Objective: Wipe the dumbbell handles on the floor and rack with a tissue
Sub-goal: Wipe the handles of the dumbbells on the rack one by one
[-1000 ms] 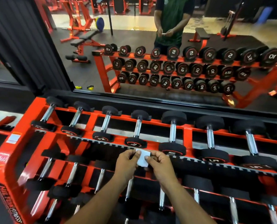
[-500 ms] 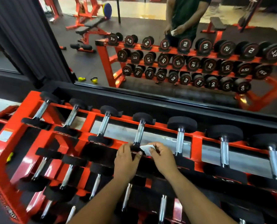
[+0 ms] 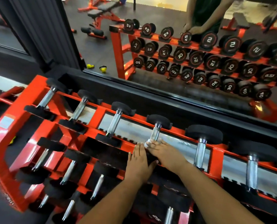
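An orange tiered rack [image 3: 95,110] stands against a mirror [image 3: 167,46], its rails carrying rows of dumbbells [image 3: 114,125] with black heads and chrome handles lying front to back.

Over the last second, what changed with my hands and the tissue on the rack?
Both hands moved forward from the rack's front edge. The right hand now presses the tissue onto the near end of a top-row dumbbell handle; the left hand let go of it and rests flat beside it. The dumbbells stayed on the rack.
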A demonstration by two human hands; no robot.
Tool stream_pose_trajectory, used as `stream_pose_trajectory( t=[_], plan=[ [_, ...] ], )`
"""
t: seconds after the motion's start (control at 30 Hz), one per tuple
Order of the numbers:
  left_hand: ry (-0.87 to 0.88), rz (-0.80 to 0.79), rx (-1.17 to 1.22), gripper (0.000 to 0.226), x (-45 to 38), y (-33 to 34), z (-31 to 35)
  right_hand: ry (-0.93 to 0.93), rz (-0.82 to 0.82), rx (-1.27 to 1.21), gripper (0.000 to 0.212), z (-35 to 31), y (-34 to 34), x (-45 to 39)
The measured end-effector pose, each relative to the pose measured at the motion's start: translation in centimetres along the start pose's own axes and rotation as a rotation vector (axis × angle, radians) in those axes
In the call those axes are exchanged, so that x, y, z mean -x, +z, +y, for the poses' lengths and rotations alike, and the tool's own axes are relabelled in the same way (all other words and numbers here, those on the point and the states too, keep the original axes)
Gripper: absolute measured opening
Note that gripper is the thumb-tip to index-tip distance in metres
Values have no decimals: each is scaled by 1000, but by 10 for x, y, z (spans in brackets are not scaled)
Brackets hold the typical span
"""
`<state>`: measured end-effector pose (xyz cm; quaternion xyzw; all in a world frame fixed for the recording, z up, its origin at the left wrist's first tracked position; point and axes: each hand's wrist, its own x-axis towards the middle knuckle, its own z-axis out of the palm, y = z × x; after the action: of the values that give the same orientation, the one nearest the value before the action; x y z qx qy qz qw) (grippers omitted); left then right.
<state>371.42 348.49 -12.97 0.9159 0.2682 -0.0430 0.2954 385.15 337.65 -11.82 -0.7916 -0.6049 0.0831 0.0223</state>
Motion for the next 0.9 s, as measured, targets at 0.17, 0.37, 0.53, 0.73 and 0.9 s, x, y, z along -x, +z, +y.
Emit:
stream_pose_trajectory(
  t=[0.17, 0.37, 0.53, 0.73, 0.9],
  plan=[
    [41, -32, -79, 96, -4, -6, 0, -3, 26, 267, 75, 19, -10, -4],
    [57, -81, -40, 98, -9, -5, -2, 71, -24, 120, 85, 7, -6, 5],
    [65, -96, -33, 98, -10, -7, -1, 104, -8, 209, 86, 14, -10, -1],
    [94, -65, -38, 102, -9, -8, -6, 275, -65, 72, 84, -10, -18, -3],
    [134, -76, -22, 101, -15, -3, -8, 175, -136, 97, 81, -9, -21, 8]
  ],
)
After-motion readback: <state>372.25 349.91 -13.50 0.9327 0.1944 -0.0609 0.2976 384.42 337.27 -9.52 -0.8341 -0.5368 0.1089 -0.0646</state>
